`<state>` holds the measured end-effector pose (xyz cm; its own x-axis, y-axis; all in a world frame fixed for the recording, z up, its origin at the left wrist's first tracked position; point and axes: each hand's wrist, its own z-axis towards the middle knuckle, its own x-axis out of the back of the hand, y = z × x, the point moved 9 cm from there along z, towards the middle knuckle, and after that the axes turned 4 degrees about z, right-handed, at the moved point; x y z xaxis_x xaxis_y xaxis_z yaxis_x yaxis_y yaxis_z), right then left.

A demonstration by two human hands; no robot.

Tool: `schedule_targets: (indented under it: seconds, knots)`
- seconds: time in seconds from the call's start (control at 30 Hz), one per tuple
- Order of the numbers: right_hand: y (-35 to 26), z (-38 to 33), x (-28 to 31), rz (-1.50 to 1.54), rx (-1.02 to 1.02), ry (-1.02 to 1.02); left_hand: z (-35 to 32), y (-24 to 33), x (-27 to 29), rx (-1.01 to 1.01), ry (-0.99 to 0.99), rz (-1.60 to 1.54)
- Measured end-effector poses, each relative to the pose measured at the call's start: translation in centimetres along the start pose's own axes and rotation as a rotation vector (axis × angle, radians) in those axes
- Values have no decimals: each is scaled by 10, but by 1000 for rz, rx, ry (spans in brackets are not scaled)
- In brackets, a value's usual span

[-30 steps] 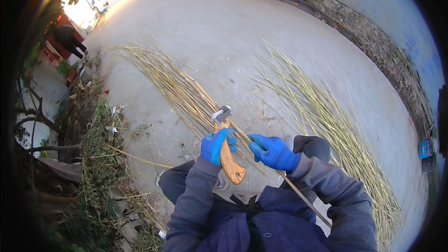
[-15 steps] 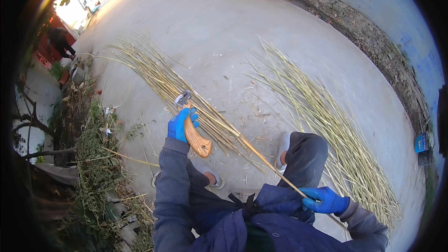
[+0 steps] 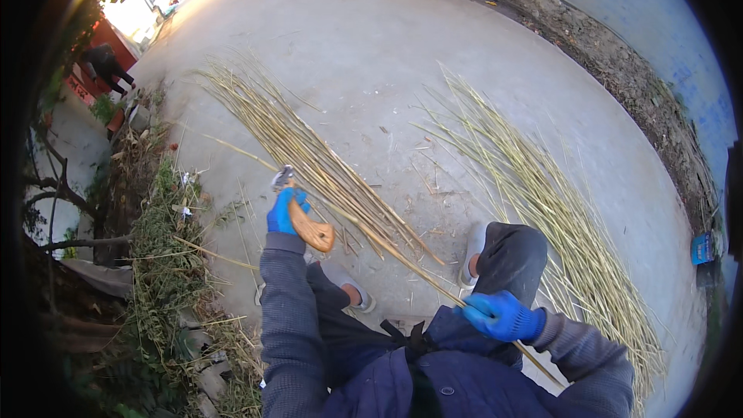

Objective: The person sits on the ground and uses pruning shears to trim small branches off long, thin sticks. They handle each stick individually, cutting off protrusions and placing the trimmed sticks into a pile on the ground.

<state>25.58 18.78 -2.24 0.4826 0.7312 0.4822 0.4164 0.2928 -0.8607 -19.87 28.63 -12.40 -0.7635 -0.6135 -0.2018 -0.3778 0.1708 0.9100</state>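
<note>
My left hand point(image 3: 283, 211), in a blue glove, is closed around a tool with a curved wooden handle point(image 3: 312, 232) and a small metal head point(image 3: 282, 177); its exact kind I cannot make out. My right hand point(image 3: 503, 316), gloved in blue too, grips a long thin dry stalk point(image 3: 422, 271) near my right thigh. That stalk runs away to the far left, past the tool's head, whose contact with it I cannot tell. Beyond my feet lies a pile of brownish stalks point(image 3: 286, 131). A larger pile of greener stalks point(image 3: 542, 186) spreads to the right.
Grey concrete ground point(image 3: 348, 46) carries scattered stalk bits. Weeds and dry plants point(image 3: 166, 255) line the left side. A person point(image 3: 107, 66) bends over at the far left. On the right are a dirt strip point(image 3: 611, 70), a pale wall and a blue container point(image 3: 702, 248).
My right hand has moved left and slightly up, still gripping the stalk. The left hand with the tool has shifted slightly left, and the stalk's far part now shows left of the brownish pile.
</note>
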Motion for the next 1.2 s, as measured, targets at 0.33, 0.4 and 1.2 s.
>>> schedule_targets:
  seconds: [0.33,0.4,1.2]
  knots:
    - [23,-76,35,220,-343,33,-27,6,-56,-7,-122,-50]
    - [26,-26,33,145,-368,61,-52,-6,-83,24,-164,-35]
    - [10,-162,79,-887,14,225,41,37,79,-54,-54,111]
